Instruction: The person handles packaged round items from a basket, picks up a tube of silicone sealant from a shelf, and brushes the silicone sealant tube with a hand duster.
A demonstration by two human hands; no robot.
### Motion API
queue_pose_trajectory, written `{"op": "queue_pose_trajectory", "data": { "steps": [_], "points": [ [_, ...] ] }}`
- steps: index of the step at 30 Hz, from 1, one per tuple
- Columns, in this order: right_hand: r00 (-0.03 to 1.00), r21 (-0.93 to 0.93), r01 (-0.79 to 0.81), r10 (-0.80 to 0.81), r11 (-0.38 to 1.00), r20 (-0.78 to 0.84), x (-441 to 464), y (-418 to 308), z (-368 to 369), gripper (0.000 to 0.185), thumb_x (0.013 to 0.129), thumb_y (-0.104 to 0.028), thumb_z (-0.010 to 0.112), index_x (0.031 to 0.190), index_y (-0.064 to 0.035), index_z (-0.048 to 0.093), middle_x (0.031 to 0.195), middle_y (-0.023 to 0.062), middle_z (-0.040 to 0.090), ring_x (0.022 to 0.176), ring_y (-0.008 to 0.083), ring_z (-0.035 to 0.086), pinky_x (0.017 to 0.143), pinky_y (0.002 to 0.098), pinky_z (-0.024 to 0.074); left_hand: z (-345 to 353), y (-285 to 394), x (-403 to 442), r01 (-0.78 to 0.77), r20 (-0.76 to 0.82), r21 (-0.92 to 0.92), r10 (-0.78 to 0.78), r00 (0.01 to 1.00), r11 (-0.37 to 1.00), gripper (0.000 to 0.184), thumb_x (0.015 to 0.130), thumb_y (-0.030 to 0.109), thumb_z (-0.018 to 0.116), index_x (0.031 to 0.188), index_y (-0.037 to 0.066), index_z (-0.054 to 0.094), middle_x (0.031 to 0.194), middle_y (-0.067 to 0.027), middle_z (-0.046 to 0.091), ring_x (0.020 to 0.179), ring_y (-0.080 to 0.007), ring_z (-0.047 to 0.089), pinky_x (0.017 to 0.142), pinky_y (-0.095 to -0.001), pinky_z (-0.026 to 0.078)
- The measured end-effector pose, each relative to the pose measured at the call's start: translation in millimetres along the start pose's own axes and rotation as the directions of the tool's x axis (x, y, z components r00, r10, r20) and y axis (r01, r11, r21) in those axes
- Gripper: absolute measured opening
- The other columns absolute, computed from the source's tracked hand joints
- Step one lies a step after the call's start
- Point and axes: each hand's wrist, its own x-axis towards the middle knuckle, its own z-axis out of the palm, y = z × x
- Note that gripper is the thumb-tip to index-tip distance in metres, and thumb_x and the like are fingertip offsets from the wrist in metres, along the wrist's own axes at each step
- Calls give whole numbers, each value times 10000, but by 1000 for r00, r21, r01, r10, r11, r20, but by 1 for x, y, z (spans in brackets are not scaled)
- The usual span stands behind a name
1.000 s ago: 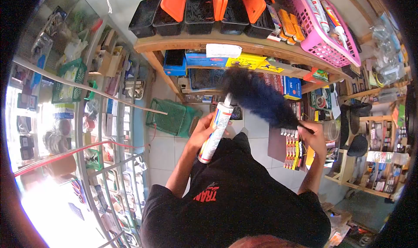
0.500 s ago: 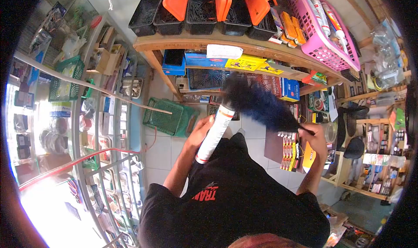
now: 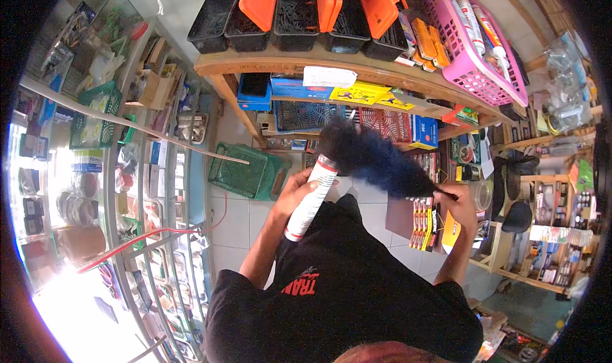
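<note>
Your left hand (image 3: 294, 194) was gripping the white cartridge (image 3: 309, 205), fingers curled round its side, with the body tilted and its upper end leaning away from you. Your right hand (image 3: 458, 203) was closed on the narrow end of the dark duster (image 3: 382, 162), whose fibres reached across to the cartridge's upper end. Change over the last 1.0 s: the cartridge had been turned in your left grip. Its coloured print faced up at first; now you had a mostly white, text-covered side with a red band near the top. The nozzle, plain to see at first, was largely lost behind the fibres; a pale tip (image 3: 351, 115) beyond them lined up with the cartridge and was possibly that nozzle, but not certain. Your right hand stayed in nearly the same place. Judgement: the turn presented a different face to the duster, with the wiping centred on the nozzle end; firm contact of the fibres could not be confirmed. Around you: the wooden shelf (image 3: 255, 62) ahead carried black bins (image 3: 208, 28) with orange lids (image 3: 257, 9) and a pink basket (image 3: 465, 82) holding more tubes (image 3: 489, 31).
</note>
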Motion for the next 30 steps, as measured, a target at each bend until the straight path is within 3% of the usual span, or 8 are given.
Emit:
{"op": "queue_pose_trajectory", "data": {
  "steps": [2, 10, 17, 20, 24, 28, 29, 30],
  "points": [
    [991, -28, 84, -86, 996, -103, 2, 3, 4, 223, 793, -57, 706, 977, 63, 668, 795, 84, 650, 720, 139, 588, 646, 279, 457, 1, 2, 0, -1, -2, -38, 1, 1000, 999, 561, 887, 378, 579, 1258, -40, 526, 1123, -130, 658, 947, -135, 603, 813, -267, 471],
    [997, -14, 71, -71, 997, 36, 3, -2, 4, 232, 780, -42, 710, 978, 68, 662, 804, 96, 648, 752, 153, 604, 679, 283, 467, 8, 13, -6, 63, -30, -147, -68, 997, 987, 562, 925, 406, 543, 1286, -24, 510, 1212, -96, 616, 933, -81, 573, 791, -231, 449],
    [996, -38, 73, -71, 997, 44, 6, 0, 9, 238, 789, -75, 707, 980, 60, 662, 836, 101, 653, 788, 144, 608, 712, 278, 465, -5, -1, -3, -65, 161, -160, 91, 983, 985, 838, 841, 418, 653, 1444, -7, 256, 1255, -136, 572, 1138, -180, 498, 943, -295, 392],
    [997, -17, 51, -50, 999, 65, 5, 0, 14, 238, 799, -75, 691, 994, 59, 662, 826, 99, 647, 785, 138, 601, 711, 278, 466, -1, -7, -9, 41, -42, -102, -46, 998, 994, 803, 829, 401, 651, 1428, 0, 295, 1270, -157, 565, 1150, -189, 497, 974, -310, 373],
    [997, 103, 25, -17, 994, -69, 1, 0, 16, 253, 808, -82, 683, 1013, 64, 657, 795, 93, 635, 750, 123, 583, 681, 271, 461, 3, 5, -2, -65, 17, -162, 69, 998, 985, 728, 826, 358, 638, 1402, 9, 360, 1265, -128, 559, 1170, -188, 494, 1026, -321, 328],
    [975, 64, 95, -105, 993, 194, 5, -4, 9, 214, 812, -77, 673, 973, 64, 662, 745, 59, 618, 701, 109, 558, 635, 268, 446, -34, -39, -7, 28, 76, -201, -13, 997, 979, 659, 817, 367, 658, 1321, -1, 446, 1169, -119, 611, 1107, -167, 543, 890, -293, 442],
    [982, 108, 164, -172, 981, 72, 4, -9, 23, 173, 814, -83, 672, 884, 73, 643, 711, 44, 599, 679, 94, 538, 609, 270, 432, -29, -61, -13, -72, -230, -260, 11, 973, 963, 585, 808, 334, 686, 1251, -4, 511, 1077, -72, 636, 975, -125, 590, 797, -262, 480],
    [990, 128, 127, -135, 984, 52, 5, -7, 26, 176, 814, -86, 675, 877, 74, 638, 706, 44, 596, 677, 91, 535, 606, 270, 430, -29, -56, -11, -67, -143, -262, 30, 989, 963, 569, 806, 325, 695, 1233, -10, 525, 1062, -64, 639, 943, -117, 595, 791, -264, 485]
  ]
}}
